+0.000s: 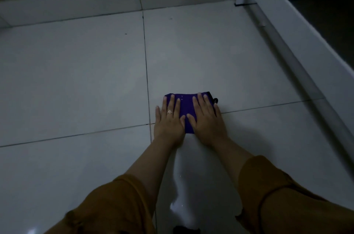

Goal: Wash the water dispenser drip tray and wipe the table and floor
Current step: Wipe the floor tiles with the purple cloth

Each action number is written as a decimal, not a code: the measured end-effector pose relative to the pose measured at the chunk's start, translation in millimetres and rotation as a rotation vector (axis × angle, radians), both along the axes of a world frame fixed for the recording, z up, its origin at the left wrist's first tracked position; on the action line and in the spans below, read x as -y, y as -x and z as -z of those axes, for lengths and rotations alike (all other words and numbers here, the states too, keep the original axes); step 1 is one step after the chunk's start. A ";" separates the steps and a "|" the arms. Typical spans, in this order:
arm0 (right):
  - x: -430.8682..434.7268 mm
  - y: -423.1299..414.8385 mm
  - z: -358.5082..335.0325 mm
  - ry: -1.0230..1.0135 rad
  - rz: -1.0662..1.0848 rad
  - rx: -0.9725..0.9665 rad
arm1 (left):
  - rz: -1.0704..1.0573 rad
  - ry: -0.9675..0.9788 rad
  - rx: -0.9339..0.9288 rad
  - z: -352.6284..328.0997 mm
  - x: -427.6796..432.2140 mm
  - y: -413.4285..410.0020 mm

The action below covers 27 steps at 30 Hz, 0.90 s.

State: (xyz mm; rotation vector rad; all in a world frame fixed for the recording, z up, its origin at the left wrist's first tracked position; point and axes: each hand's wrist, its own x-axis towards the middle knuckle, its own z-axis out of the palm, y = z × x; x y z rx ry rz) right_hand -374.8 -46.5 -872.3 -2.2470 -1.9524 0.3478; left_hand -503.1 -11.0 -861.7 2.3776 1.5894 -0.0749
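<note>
A folded purple cloth (185, 107) lies flat on the grey tiled floor (76, 84). My left hand (168, 118) presses on its left part with straight fingers and wears a ring. My right hand (206, 117) presses on its right part, fingers straight too. The two thumbs almost meet over the cloth's middle. A small dark loop sticks out at the cloth's far right corner. A wet, shiny streak (182, 185) runs on the tile from the cloth back toward me between my forearms.
A white furniture frame (298, 28) with a leg runs diagonally along the right. A grey skirting (76, 7) and rough beige wall close off the far side. Open tile stretches to the left.
</note>
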 end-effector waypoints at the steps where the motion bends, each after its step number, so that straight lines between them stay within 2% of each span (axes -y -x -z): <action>1: -1.8 -2.3 1.4 -0.010 0.024 0.000 | 0.012 -0.005 -0.003 -0.4 -3.4 -3.5; 4: -14.3 -12.0 3.9 -0.036 0.072 0.003 | 0.037 -0.018 -0.012 -1.4 -18.9 -16.6; 8: -49.8 -33.5 2.3 -0.038 0.032 0.005 | 0.040 -0.024 -0.031 -1.4 -52.3 -34.4; 27: -282.7 -116.8 4.8 -0.040 -0.018 0.091 | -0.033 -0.140 0.029 16.0 -272.2 -114.5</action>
